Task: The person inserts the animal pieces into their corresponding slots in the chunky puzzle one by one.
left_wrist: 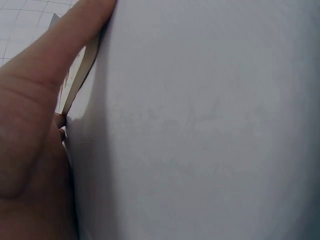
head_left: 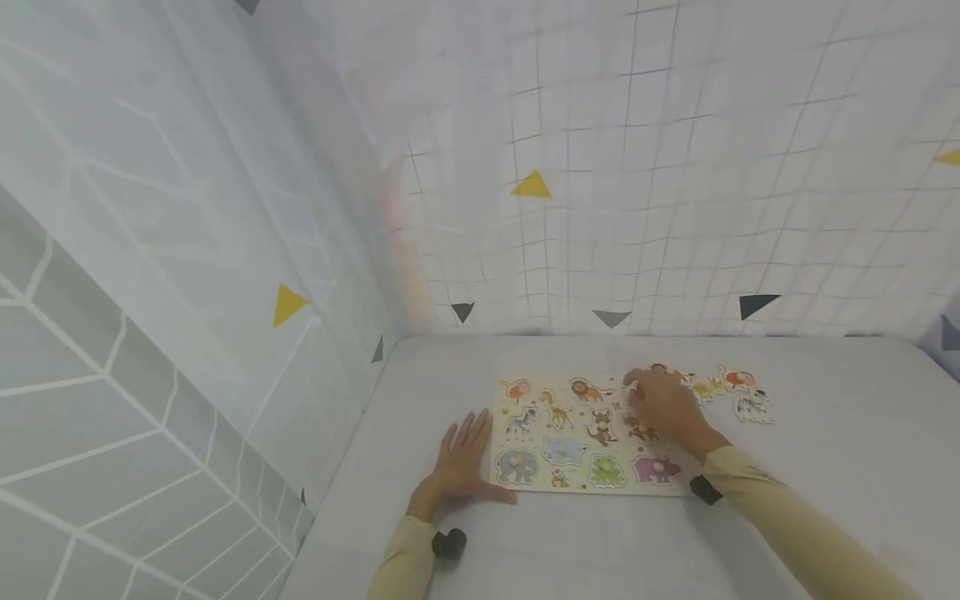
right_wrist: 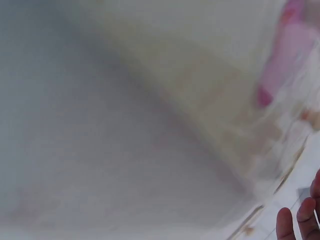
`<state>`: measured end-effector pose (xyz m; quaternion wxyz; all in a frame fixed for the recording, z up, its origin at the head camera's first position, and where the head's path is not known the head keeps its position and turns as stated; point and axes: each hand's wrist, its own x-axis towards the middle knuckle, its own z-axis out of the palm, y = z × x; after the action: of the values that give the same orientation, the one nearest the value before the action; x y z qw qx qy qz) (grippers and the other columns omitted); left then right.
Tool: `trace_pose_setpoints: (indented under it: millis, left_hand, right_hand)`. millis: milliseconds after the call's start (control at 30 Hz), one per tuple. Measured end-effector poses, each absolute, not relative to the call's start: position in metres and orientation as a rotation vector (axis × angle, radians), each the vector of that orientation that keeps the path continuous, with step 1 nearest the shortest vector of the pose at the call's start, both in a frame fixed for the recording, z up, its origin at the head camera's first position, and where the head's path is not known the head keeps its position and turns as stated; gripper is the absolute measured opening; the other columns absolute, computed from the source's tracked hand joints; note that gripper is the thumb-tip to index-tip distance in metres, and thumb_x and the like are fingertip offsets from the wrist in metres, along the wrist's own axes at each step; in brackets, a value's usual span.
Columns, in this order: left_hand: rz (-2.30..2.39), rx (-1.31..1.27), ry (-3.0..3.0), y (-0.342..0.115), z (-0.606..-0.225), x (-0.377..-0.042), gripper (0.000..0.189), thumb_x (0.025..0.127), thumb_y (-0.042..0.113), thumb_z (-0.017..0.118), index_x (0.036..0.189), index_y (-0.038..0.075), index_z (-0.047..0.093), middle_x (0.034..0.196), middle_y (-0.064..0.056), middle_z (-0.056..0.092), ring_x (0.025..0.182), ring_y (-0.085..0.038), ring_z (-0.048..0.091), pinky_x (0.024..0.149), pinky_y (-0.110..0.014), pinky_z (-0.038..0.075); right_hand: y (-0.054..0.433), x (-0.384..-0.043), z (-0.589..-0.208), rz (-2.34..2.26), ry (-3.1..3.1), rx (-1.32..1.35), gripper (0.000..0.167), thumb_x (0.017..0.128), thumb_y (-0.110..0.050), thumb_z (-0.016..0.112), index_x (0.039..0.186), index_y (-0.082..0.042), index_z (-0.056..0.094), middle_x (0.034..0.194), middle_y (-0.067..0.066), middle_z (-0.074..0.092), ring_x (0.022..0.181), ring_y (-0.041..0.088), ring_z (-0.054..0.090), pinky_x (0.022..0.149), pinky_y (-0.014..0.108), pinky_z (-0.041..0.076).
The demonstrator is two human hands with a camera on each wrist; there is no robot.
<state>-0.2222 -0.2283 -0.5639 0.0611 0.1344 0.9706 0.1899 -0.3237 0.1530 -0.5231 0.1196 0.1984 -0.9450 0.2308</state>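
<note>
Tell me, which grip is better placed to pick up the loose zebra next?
Probably the right grip: it is over the board's right side, near the loose zebra. The left grip lies at the board's left edge.

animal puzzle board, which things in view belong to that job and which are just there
Part of the job:
- animal puzzle board
- loose zebra piece
- loose monkey piece
- loose yellow piece
- left hand
- right hand

Just surroundings:
- tabletop
- patterned backdrop

Board (head_left: 579,425): cream
Frog (head_left: 607,471): green
Elephant (head_left: 527,467): grey
Loose zebra (head_left: 752,407): black-and-white stripes
Sleeves (head_left: 787,512): pale yellow
Backdrop (head_left: 600,250): white, dark grid lines
</note>
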Motion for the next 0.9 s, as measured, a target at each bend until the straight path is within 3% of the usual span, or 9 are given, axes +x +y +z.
trace_pose_setpoints:
  millis: [267, 500, 667, 800, 900]
  left_hand:
    - [0.652, 0.379, 2.912, -0.225, -0.556, -0.218, 0.143, 0.062, 0.070, 0.087, 0.167, 0.013, 0.008, 0.177, -0.001, 0.002, 0.165, -0.027, -0.004, 0.134, -0.056, -0.006]
    - [0.659, 0.405, 2.899, -0.225, -0.551, -0.217, 0.142, 0.064, 0.069, 0.086, 0.166, 0.010, 0.008, 0.177, -0.006, 0.004, 0.165, -0.031, -0.002, 0.133, -0.059, -0.005]
    - [0.676, 0.429, 2.907, -0.227, -0.551, -0.217, 0.143, 0.063, 0.070, 0.086, 0.166, 0.007, 0.010, 0.177, -0.009, 0.006, 0.164, -0.035, 0.000, 0.132, -0.063, -0.003]
    - [0.660, 0.403, 2.907, -0.227, -0.556, -0.218, 0.143, 0.063, 0.070, 0.086, 0.166, 0.011, 0.007, 0.177, -0.004, 0.002, 0.165, -0.031, -0.003, 0.133, -0.059, -0.006]
    - [0.663, 0.399, 2.904, -0.227, -0.556, -0.218, 0.143, 0.063, 0.070, 0.086, 0.167, 0.012, 0.007, 0.177, -0.003, 0.002, 0.165, -0.029, -0.004, 0.133, -0.058, -0.006]
  right_hand:
    - [0.180, -0.328, -0.529, 0.644, -2.726, 0.498, 0.020, 0.095, -0.010, 0.060, 0.111, -0.003, 0.070, 0.087, 0.012, 0.072, 0.077, 0.025, 0.060, 0.058, 0.034, 0.049]
    - [0.199, -0.325, -0.530, 0.571, -2.710, 0.457, 0.023, 0.093, -0.007, 0.061, 0.114, 0.001, 0.071, 0.096, 0.019, 0.073, 0.090, 0.034, 0.064, 0.067, 0.048, 0.056]
    - [0.216, -0.321, -0.531, 0.476, -2.626, 0.407, 0.021, 0.090, -0.003, 0.063, 0.108, 0.003, 0.071, 0.099, 0.025, 0.071, 0.092, 0.043, 0.064, 0.071, 0.056, 0.055]
    - [0.235, -0.318, -0.533, 0.452, -2.645, 0.295, 0.021, 0.090, -0.005, 0.062, 0.108, 0.006, 0.068, 0.105, 0.032, 0.068, 0.100, 0.053, 0.061, 0.077, 0.065, 0.052]
    - [0.251, -0.317, -0.535, 0.437, -2.700, 0.184, 0.025, 0.090, -0.006, 0.059, 0.109, 0.008, 0.065, 0.109, 0.036, 0.065, 0.100, 0.057, 0.057, 0.072, 0.066, 0.049]
